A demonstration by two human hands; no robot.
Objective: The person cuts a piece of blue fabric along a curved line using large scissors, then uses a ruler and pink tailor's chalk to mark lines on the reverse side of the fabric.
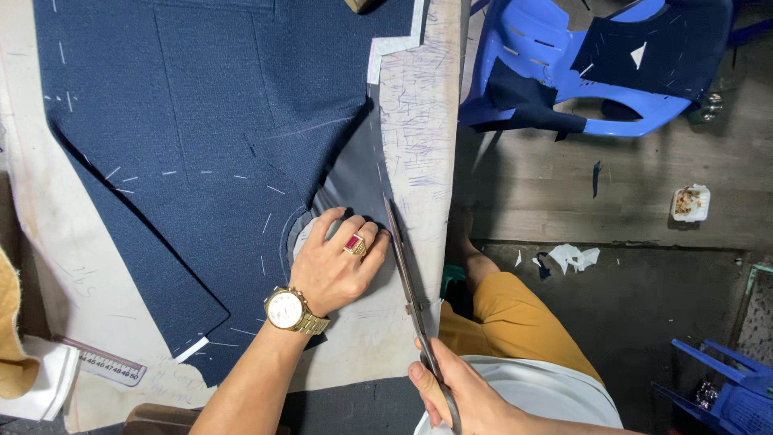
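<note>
**Two hands, one cut line**

Two hands share the work. The left hand (336, 270) lies spread flat on the navy cloth (201, 161), likely to pin it against shifting. At its three o'clock, the scissors (411, 282) run along the cloth's edge, gripped by the right hand (451, 395). The table edge (447, 201) is close; open floor (628, 274) lies beyond.

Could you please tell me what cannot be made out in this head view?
- Right hand: lower part cut off by the bottom edge.
- Long steel scissors: handles hidden inside that hand.
- Dark grey lining: partly hidden under the left hand.
- Navy blue cloth: top cut off by the frame.
</note>
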